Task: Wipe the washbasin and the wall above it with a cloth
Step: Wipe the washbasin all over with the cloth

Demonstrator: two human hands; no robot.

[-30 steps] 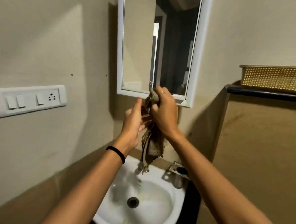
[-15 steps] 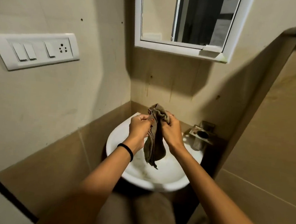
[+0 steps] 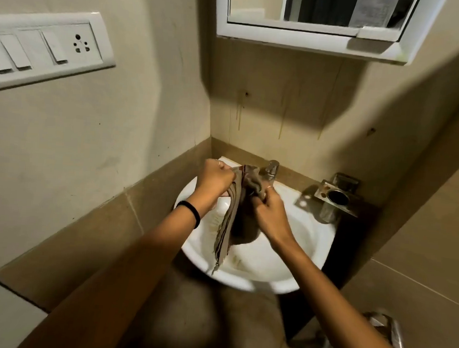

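Both hands pinch the cloth's top edge: my left hand (image 3: pixel 215 178) grips one corner, my right hand (image 3: pixel 268 209) the other, and the cloth (image 3: pixel 234 217) hangs bunched between them over the washbasin (image 3: pixel 293 257). I see only stains in the bowl; the metal holder (image 3: pixel 336 199) beside it looks empty. Since half a second ago my hands have drawn apart, spreading the cloth. It hides the drain and part of the tap (image 3: pixel 270 170).
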